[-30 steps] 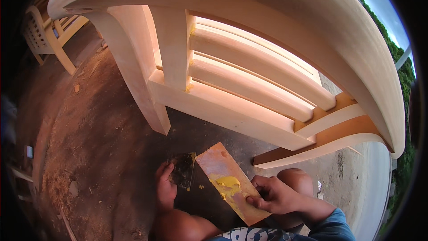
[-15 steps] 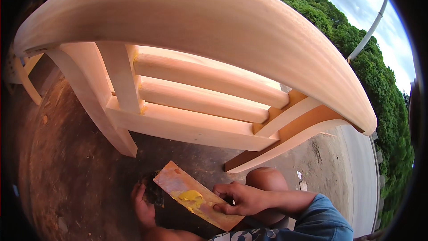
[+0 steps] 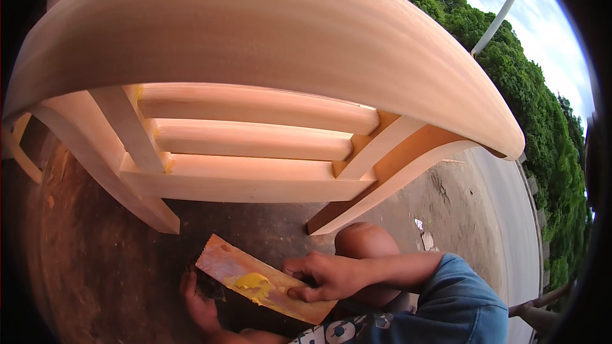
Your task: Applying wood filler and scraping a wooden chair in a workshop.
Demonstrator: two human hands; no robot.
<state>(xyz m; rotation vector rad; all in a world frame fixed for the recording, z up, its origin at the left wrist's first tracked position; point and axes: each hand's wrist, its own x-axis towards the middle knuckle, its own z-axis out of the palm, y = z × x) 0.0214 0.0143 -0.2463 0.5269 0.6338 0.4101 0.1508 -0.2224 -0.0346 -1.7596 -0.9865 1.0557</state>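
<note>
A flat wooden board (image 3: 226, 258) with a lump of yellow putty (image 3: 254, 284) on it slants across my lap. My right hand (image 3: 335, 275) grips the board near its right end, thumb on top. At the board's far left end, my left hand (image 3: 201, 309) is curled around a dark, thin-edged thing (image 3: 210, 288), mostly hidden under the board, whose kind I cannot make out. Above both hands stands a pale, unpainted wooden chair-like frame (image 3: 255, 181) with a broad curved top rail (image 3: 274, 32). Yellow putty marks the joints of its slats (image 3: 255, 102) at the left.
My bent knee (image 3: 364, 242) is close to the frame's right leg (image 3: 331, 218). Part of another wooden piece (image 3: 24, 153) shows at the far left. Scraps (image 3: 424, 236) lie on the dirt ground at the right, before a paved road (image 3: 494, 216) and green trees (image 3: 542, 108).
My view has shifted, so the frame looms larger and sits further left. The board and both hands appear slightly left of before; the grips look the same.
</note>
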